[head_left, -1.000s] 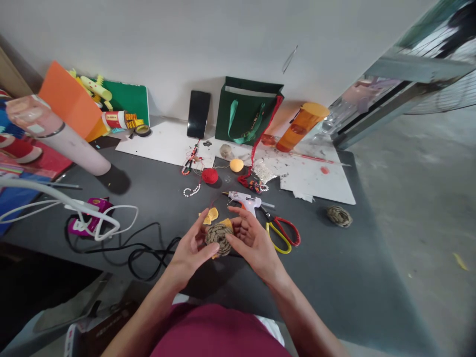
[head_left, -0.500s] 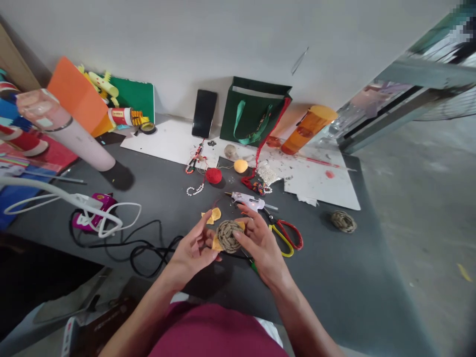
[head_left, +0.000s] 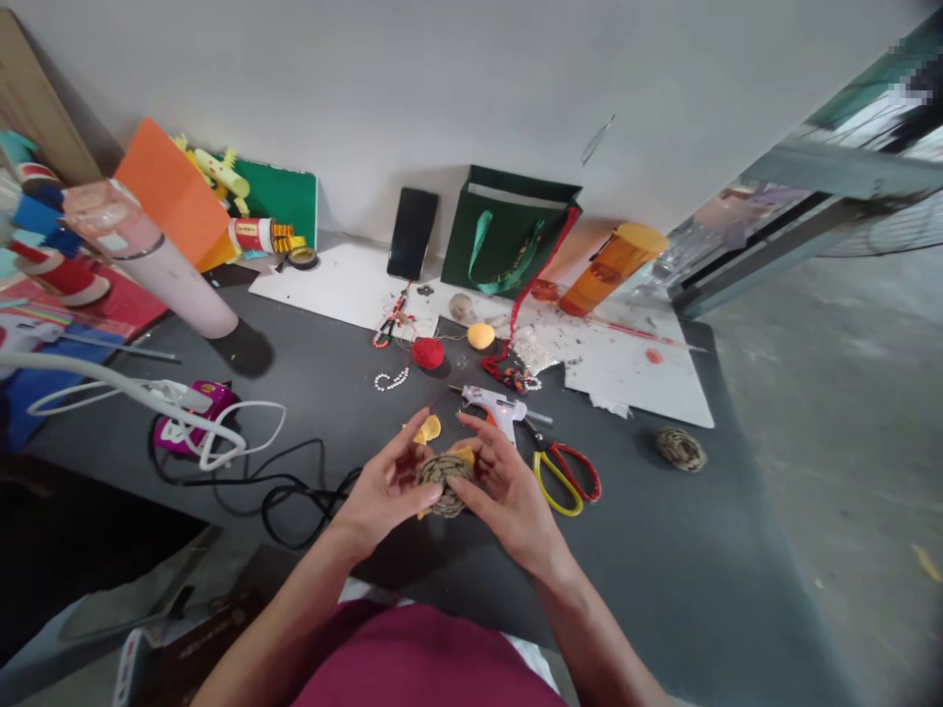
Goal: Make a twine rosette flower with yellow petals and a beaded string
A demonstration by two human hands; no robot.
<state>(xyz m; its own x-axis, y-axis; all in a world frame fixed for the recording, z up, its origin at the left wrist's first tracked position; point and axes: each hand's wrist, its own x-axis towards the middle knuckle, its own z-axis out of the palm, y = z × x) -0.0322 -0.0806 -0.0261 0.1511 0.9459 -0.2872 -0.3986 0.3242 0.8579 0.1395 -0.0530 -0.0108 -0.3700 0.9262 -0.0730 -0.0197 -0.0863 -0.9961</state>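
- Brown coiled rosette point(head_left: 444, 488), dial centre, over the table: we see left hand point(head_left: 387, 491) and right hand point(head_left: 510, 496) half-curled about it, holding it between them, thumbs on its face.
- Room: dark tabletop point(head_left: 655, 579) stretches between 3 and 5 o'clock to a slanting edge.
- Obstacles, near: yellow pieces point(head_left: 430, 429), 12; glue gun point(head_left: 495, 406), 1; scissors point(head_left: 566, 478), 3; black cables point(head_left: 299, 491), 9.
- Farther: second coil point(head_left: 681, 449), 3.
- Containers: green bag point(head_left: 490, 221), towards 12, contents unclear to us; orange bottle point(head_left: 617, 267), 1; pink bottle point(head_left: 158, 263), 10.
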